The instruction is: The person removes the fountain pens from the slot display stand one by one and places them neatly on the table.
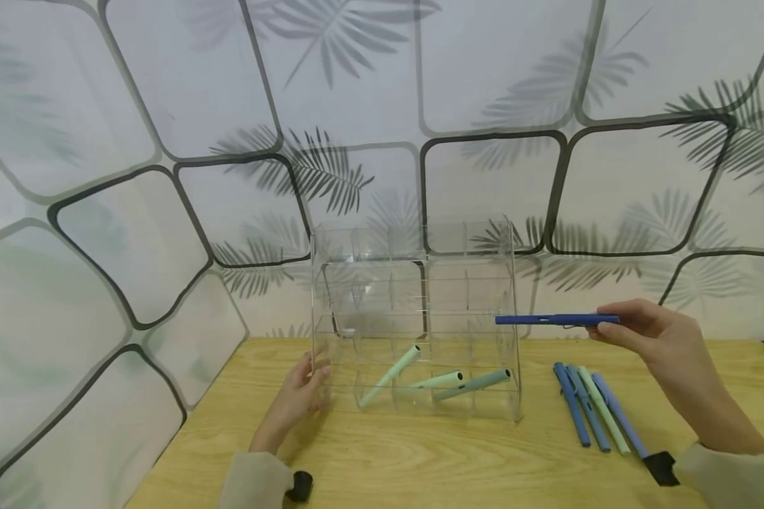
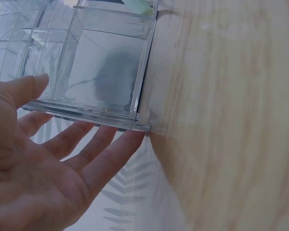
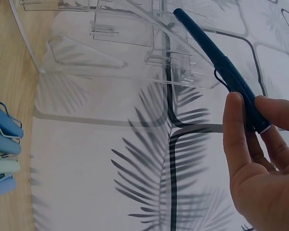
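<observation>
A clear acrylic rack point(image 1: 372, 311) with rows of compartments stands upright on the table. My left hand point(image 1: 301, 389) holds its left side wall near the bottom, thumb point(image 2: 41, 86) at the front and fingers point(image 2: 113, 156) along the outer face. My right hand point(image 1: 656, 339) pinches a dark blue pen point(image 1: 541, 319) by one end between thumb and fingertips. That pen is almost level, its far end by the rack's right edge. In the bottom row lean two mint-green pens point(image 1: 388, 377) and a grey-green pen point(image 1: 474, 385).
To the right of the rack, several pens lie side by side on the wooden table point(image 1: 420, 459): a blue pen point(image 1: 571, 403), a grey-blue pen point(image 1: 588, 408), a pale green pen point(image 1: 605, 410) and a periwinkle pen point(image 1: 620, 415). A leaf-patterned wall covering point(image 1: 369, 85) rises behind.
</observation>
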`<action>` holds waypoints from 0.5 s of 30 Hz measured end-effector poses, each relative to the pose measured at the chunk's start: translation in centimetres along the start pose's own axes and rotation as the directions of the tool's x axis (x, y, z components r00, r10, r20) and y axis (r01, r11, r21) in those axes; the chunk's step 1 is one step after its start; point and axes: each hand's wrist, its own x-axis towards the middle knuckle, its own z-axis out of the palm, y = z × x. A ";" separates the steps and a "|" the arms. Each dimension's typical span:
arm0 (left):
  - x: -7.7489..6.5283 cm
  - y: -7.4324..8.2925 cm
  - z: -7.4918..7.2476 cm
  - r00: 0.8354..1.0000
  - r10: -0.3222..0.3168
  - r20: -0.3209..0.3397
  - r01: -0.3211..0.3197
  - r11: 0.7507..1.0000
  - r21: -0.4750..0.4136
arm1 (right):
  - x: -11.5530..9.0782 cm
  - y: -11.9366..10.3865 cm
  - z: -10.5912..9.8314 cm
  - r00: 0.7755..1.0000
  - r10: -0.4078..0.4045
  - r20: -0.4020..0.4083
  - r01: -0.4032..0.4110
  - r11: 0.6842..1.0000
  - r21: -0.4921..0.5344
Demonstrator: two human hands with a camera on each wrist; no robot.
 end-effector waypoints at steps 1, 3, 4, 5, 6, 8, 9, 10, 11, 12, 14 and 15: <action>0.0 0.1 0.0 1.000 -0.002 0.001 0.002 1.000 -0.001 | -0.1 0.0 -0.3 1.000 -0.001 -0.004 0.001 1.000 -0.004; 0.0 0.1 0.0 1.000 -0.004 0.002 0.004 1.000 0.000 | -0.5 0.0 -0.8 1.000 -0.002 -0.017 0.002 0.999 -0.037; 0.0 0.2 0.1 1.000 -0.007 0.004 0.007 1.000 0.001 | -0.6 0.0 -1.1 1.000 -0.001 -0.025 0.000 0.998 -0.059; 0.0 0.2 0.1 1.000 -0.008 0.006 0.008 1.000 0.000 | -0.8 0.0 -1.3 0.999 0.002 -0.034 -0.004 0.998 -0.066; 0.0 0.2 0.1 1.000 -0.009 0.006 0.009 1.000 0.003 | -0.9 0.0 -1.6 0.999 0.003 -0.041 -0.006 0.997 -0.072; 0.0 0.2 0.1 1.000 -0.003 0.000 0.003 1.000 0.006 | -1.3 -0.1 -2.2 0.998 0.013 -0.058 -0.019 0.994 -0.110; 0.0 0.2 0.1 1.000 -0.002 -0.002 0.002 1.000 0.008 | -1.4 0.0 -2.5 0.998 0.016 -0.065 -0.024 0.992 -0.120; 0.0 0.2 0.1 1.000 -0.001 -0.004 0.001 1.000 0.009 | -1.6 -0.1 -2.8 0.997 0.020 -0.074 -0.032 0.987 -0.155; -0.1 0.2 0.1 1.000 0.000 -0.009 0.000 1.000 0.013 | -1.7 -0.1 -3.0 0.997 0.024 -0.080 -0.037 0.986 -0.164; -0.1 0.2 0.1 1.000 0.001 -0.012 -0.001 1.000 0.018 | -1.9 -0.1 -3.2 0.996 0.022 -0.086 -0.037 0.984 -0.175; -0.1 0.2 0.1 1.000 -0.001 -0.017 0.001 1.000 0.023 | -2.1 -0.1 -3.7 0.995 0.009 -0.097 -0.026 0.983 -0.179; -0.1 0.2 0.1 1.000 -0.001 -0.018 0.002 1.000 0.026 | -2.2 -0.1 -3.9 0.994 0.000 -0.105 -0.018 0.984 -0.175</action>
